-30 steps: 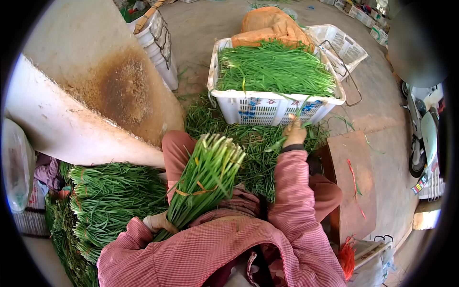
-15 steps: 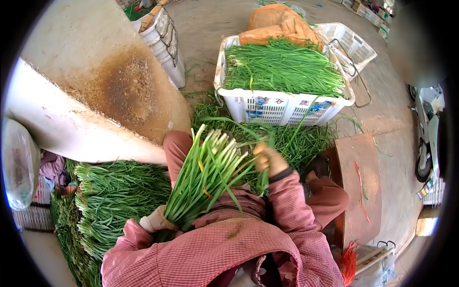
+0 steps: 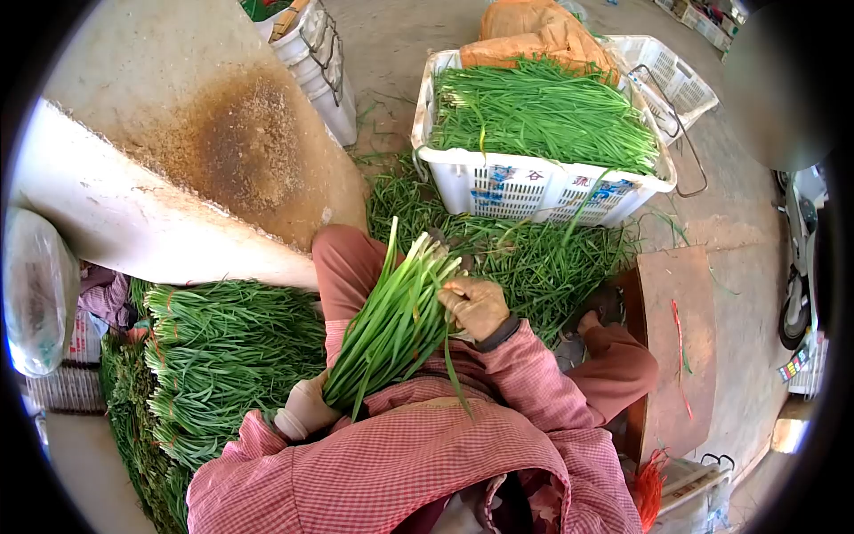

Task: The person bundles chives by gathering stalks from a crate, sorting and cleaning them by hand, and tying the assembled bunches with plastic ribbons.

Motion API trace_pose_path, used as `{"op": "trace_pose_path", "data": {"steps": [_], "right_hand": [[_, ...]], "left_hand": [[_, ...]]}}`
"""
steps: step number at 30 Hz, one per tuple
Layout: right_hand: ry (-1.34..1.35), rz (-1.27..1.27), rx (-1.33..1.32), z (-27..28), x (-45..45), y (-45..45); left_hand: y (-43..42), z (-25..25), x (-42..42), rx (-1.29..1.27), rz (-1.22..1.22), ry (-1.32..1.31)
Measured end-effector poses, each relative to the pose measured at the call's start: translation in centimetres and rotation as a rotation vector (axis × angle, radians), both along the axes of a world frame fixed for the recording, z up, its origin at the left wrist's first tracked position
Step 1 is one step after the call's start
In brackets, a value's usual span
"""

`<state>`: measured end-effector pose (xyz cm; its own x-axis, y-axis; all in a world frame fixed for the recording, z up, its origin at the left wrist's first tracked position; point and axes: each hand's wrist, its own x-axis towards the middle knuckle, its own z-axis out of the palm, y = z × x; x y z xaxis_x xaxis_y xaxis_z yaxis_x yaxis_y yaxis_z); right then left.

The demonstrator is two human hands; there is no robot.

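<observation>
A loose bunch of Chinese chives (image 3: 382, 311) slants across my lap, pale stem ends up and leaf tips toward my body. My left hand (image 3: 307, 408) is closed round its leafy lower end; the leaves hide part of the fingers. At the bunch's upper right side, my right hand (image 3: 476, 307) has its fingers pinched together on chive strands at the edge. One long leaf hangs down below that hand. Trimmed leaves (image 3: 551, 267) lie heaped on the floor just beyond my knees.
Ahead stands a white crate (image 3: 543, 182) full of chives, with an orange sack (image 3: 543, 40) behind. Tied bundles (image 3: 222, 356) are stacked at my left, below a stained slab (image 3: 231, 151). To the right are a brown board (image 3: 672, 347), red ties (image 3: 651, 485) and a parked scooter (image 3: 798, 258).
My right hand, blurred and apart from the bunch with strands in it before, has come back left onto the bunch's edge. The left hand keeps its hold. The view has shifted slightly.
</observation>
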<state>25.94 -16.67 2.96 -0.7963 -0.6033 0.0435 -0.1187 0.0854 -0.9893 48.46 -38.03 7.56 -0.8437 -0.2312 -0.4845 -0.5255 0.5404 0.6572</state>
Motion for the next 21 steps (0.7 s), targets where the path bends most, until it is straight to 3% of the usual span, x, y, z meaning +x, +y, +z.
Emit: {"op": "trace_pose_path", "data": {"steps": [3,4,5,6,7,8,9,11,13,16,19,21], "right_hand": [[-0.544,-0.121,-0.536,-2.6,-2.9,1.4],[-0.586,-0.141,-0.785,-2.6,-4.6,3.1],[-0.553,-0.263,-0.862,-2.9,-6.4,5.4],[-0.414,-0.491,-0.742,-4.2,-8.5,8.3],[-0.19,-0.73,-0.399,-5.7,-10.1,11.1],[0.174,-0.97,0.138,-7.4,-11.2,13.2],[0.448,-1.044,0.663,-6.3,-10.8,14.4],[0.65,-0.899,0.425,-2.4,-7.5,11.0],[0.386,-0.454,0.169,0.9,-2.2,5.3],[-0.052,0.131,0.445,2.5,2.4,-0.4],[-0.646,0.153,0.104,1.2,2.9,-0.2],[-0.71,0.06,0.011,2.2,1.8,1.8]], "left_hand": [[0.0,0.0,0.3,-0.065,0.011,0.01],[0.0,0.0,0.5,-0.14,-0.014,0.009],[-0.1,-0.1,0.8,-0.136,-0.011,0.007],[-0.2,-0.2,0.8,-0.112,-0.025,0.045],[-0.3,-0.3,0.8,-0.086,-0.04,0.084],[-0.3,-0.1,0.7,-0.087,-0.053,0.08],[-0.2,-0.3,0.7,-0.082,-0.053,0.087],[-0.2,-0.7,0.9,-0.198,-0.015,0.014],[0.4,-0.5,0.9,-0.242,-0.026,0.021],[1.8,1.1,0.3,-0.373,-0.071,-0.015],[1.8,1.1,0.9,-0.469,-0.013,-0.002],[1.8,1.9,0.9,-0.431,-0.052,0.051]]}}
